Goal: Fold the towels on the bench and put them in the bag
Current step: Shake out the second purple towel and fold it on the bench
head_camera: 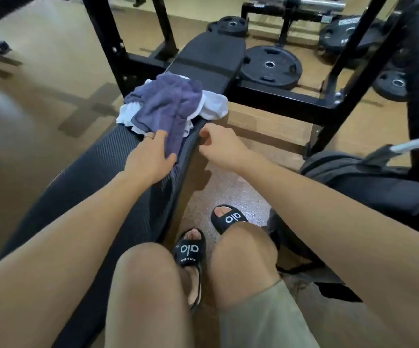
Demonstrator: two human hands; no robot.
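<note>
A crumpled purple towel lies on top of a white towel in a heap on the black padded bench. My left hand grips the near hanging end of the purple towel, thumb on the cloth and a ring on one finger. Just right of the bench's edge, my right hand hovers with loosely curled fingers and holds nothing. A dark bag sits on the floor to the right, partly cut off by my right arm.
The black frame of a rack crosses behind the bench. Weight plates lie on the floor beyond it. A barbell rests at the top. My knees and black sandals are below, beside the bench.
</note>
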